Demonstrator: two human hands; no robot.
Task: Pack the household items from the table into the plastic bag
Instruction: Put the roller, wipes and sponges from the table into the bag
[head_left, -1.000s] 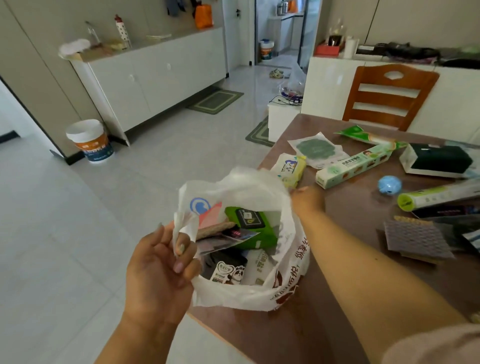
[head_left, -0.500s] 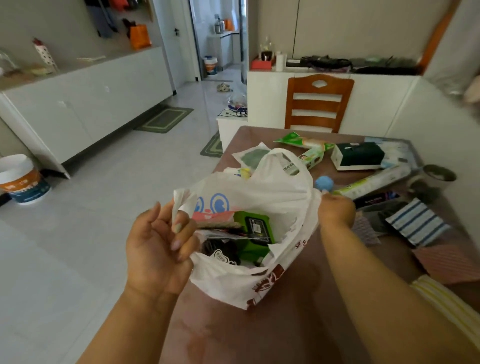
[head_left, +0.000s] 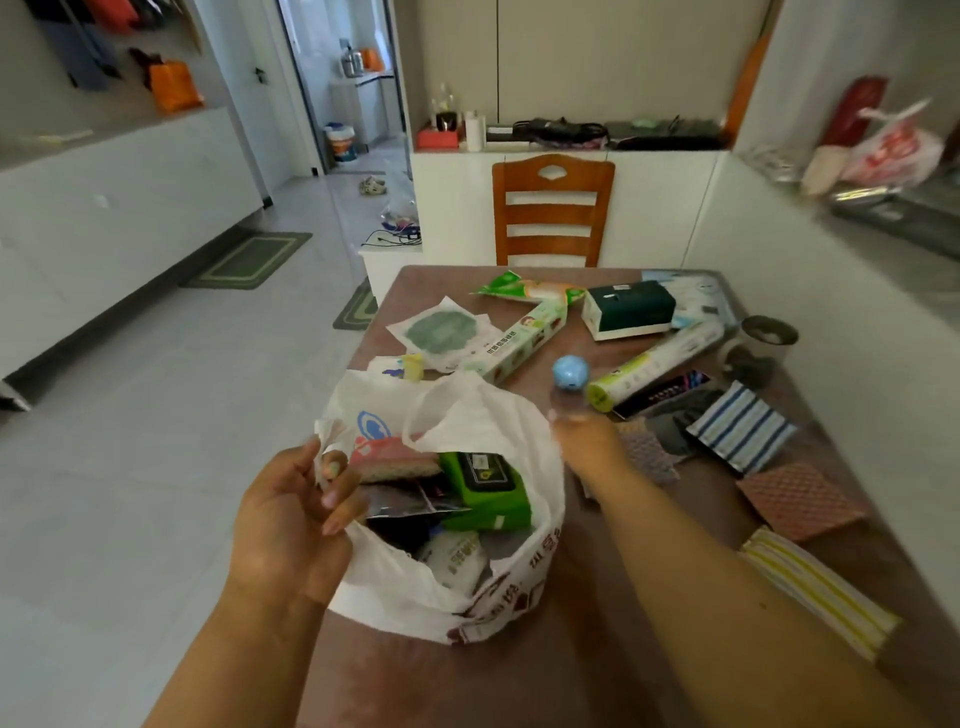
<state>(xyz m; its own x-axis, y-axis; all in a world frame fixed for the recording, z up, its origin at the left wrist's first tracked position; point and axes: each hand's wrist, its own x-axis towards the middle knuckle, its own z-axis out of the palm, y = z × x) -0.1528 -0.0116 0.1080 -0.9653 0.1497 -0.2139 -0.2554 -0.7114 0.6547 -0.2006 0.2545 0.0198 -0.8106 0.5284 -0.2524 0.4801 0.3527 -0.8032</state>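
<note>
Your left hand (head_left: 291, 519) pinched the near-left rim of the white plastic bag (head_left: 441, 597), fingers curled round the film, and kept the mouth open. Bag sat at the left edge of the brown table (head_left: 519, 680), already holding a green wipes pack (head_left: 485, 491), a pink sponge (head_left: 395, 462) and darker packets beneath.

Your right hand (head_left: 584, 441) was just beside the bag's right rim, reaching toward the loose items; motion blur, so I could not tell whether its fingers were spread or curled, and nothing showed in it. Nearest candidates, by my judgement: the blue ball (head_left: 570, 372) and the green-capped roll (head_left: 654, 366). The ball would likely roll if nudged, so you were better off cupping it from above. Lift the pinched rim a little higher so the mouth does not fold shut as things drop in.

Still out on the table: a flat packet with a green disc (head_left: 441, 332), a long cling-film box (head_left: 524, 340), a dark green box (head_left: 626, 309), striped cloths (head_left: 740, 426).

Room: pale tiled floor (head_left: 156, 415) at left, wooden chair (head_left: 551, 210) at the table's far end, white counter (head_left: 649, 197) behind
</note>
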